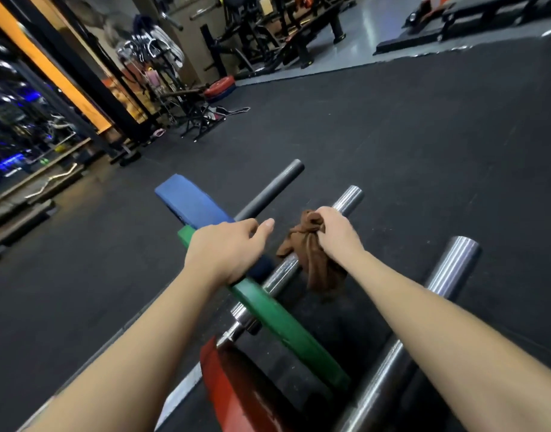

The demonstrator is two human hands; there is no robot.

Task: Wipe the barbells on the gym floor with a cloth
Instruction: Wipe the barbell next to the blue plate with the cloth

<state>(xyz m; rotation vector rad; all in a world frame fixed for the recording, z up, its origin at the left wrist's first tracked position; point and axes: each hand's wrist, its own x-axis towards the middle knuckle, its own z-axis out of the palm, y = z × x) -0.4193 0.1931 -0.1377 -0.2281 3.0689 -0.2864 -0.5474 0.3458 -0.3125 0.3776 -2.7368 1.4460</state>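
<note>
Three barbells lie side by side on the black gym floor (392,145). The middle barbell's chrome sleeve (349,198) carries a green plate (277,316). My right hand (338,232) grips a brown cloth (311,257) bunched around that sleeve. My left hand (227,251) rests on top of the green plate's rim, fingers bent over its far edge. The far barbell has a dark sleeve (274,191) and a blue plate (190,201). The near barbell's chrome sleeve (448,266) lies under my right forearm, with a red plate (236,391) at the bottom of the view.
A black rack upright with an orange wall stripe (58,73) stands at the left beside a mirror. A stand with attachments (161,57) and stacked plates (219,88) sit at the back. Benches (299,32) stand on the grey floor beyond.
</note>
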